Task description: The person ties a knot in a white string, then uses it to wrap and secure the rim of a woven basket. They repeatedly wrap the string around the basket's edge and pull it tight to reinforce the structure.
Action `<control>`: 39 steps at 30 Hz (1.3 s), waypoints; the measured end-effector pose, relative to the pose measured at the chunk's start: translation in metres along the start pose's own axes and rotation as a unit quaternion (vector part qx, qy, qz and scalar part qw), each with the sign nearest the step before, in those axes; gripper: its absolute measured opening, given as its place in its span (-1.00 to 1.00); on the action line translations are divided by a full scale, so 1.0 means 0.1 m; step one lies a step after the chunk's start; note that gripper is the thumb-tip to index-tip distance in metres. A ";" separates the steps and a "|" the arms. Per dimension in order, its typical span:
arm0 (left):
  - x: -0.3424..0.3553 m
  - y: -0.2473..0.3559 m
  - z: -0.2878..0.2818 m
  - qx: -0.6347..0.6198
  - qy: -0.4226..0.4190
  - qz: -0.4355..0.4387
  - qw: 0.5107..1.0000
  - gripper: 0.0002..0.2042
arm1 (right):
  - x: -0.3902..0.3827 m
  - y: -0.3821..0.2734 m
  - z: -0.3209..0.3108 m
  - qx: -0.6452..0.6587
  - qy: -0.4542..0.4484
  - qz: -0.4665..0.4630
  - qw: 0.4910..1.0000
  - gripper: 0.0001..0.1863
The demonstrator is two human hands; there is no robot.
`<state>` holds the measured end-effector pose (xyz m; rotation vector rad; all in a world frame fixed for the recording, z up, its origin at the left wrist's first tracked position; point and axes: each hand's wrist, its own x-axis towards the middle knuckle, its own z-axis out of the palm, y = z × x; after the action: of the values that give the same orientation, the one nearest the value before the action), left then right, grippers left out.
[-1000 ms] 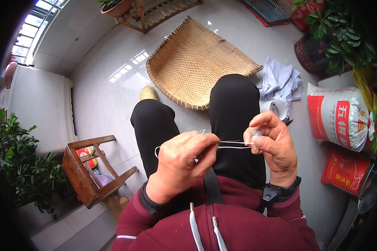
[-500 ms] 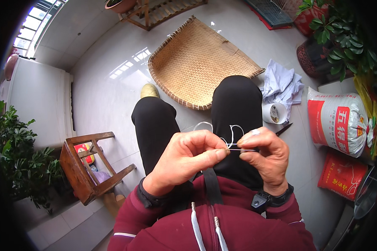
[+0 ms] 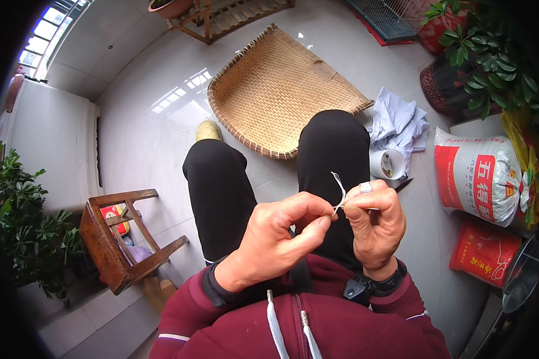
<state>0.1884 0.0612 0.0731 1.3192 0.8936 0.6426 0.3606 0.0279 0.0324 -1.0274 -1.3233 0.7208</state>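
Observation:
My left hand [image 3: 281, 233] pinches white thread [image 3: 343, 192] between thumb and forefinger, above my right thigh. A short doubled piece of the thread sticks up where my hands meet. My right hand [image 3: 374, 227] is closed, its thumb and forefinger pressed together beside the thread. A thin, straight, needle-like piece [image 3: 374, 209] shows at these fingers; most of it is hidden. On one right finger sits a silvery band [image 3: 365, 188], either a ring or a thimble. The fingertips of both hands nearly touch.
Beyond my knees a woven bamboo tray [image 3: 281, 90] lies on the tiled floor. Right of it are a crumpled pale cloth [image 3: 395, 122], a white cup-like container [image 3: 386, 164], a dark blade [image 3: 404, 183] and a full sack [image 3: 476, 176]. A wooden stool [image 3: 111, 245] lies tipped at left.
My right hand has turned inward and come closer to my left. The straight needle-like piece no longer spans between them. The wide thread loops have shrunk to a short upright piece.

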 end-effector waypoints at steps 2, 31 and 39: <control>0.01 0.00 0.02 0.107 0.023 0.093 0.990 -0.92 | 0.01 0.02 -0.01 -0.043 0.025 0.015 0.999 -0.84; -2.36 -1.77 -1.13 0.085 0.151 -0.262 0.949 -0.39 | 0.28 0.67 -2.26 0.244 0.268 0.223 0.905 -0.89; -2.15 -1.76 -1.21 0.230 0.225 -0.139 0.937 -0.48 | 0.35 0.47 -3.14 0.229 0.294 0.173 0.912 -0.84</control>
<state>-0.0425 -0.0806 -0.0619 1.4392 1.6520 0.5350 0.6795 0.0192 0.0220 -0.9904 -0.4206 0.8460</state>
